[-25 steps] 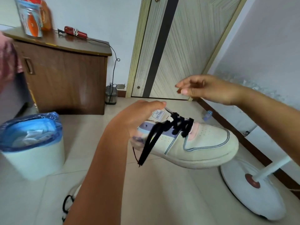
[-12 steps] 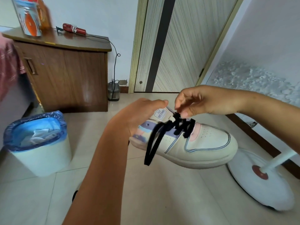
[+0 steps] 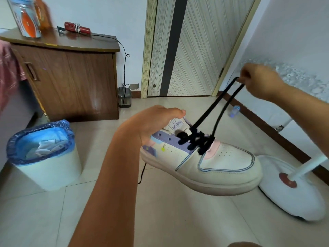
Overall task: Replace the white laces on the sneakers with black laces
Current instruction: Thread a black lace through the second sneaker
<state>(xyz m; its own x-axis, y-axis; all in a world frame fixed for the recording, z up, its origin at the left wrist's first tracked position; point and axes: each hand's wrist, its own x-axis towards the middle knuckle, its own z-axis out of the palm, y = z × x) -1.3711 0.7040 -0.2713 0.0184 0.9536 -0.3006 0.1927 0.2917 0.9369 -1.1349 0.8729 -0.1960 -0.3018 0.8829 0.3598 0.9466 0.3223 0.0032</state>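
Note:
A white sneaker [image 3: 220, 168] with purple and pink panels hangs in the air, toe pointing right. My left hand [image 3: 153, 123] grips its heel collar from the left. A black lace [image 3: 199, 139] crosses the eyelets. Two strands of that lace rise taut up and to the right, and my right hand [image 3: 258, 81] pinches them high above the shoe. Another black strand dangles below the heel toward the floor.
A white bin [image 3: 46, 157] with a blue liner stands on the tiled floor at left. Behind it is a brown cabinet [image 3: 74, 79]. A white fan base [image 3: 292, 189] lies on the floor at right, under the shoe's toe. A closed door [image 3: 188, 47] is ahead.
My right hand came down to the laces at the tongue, took hold of two strands, and pulled them up and to the right until taut. My left hand kept holding the shoe.

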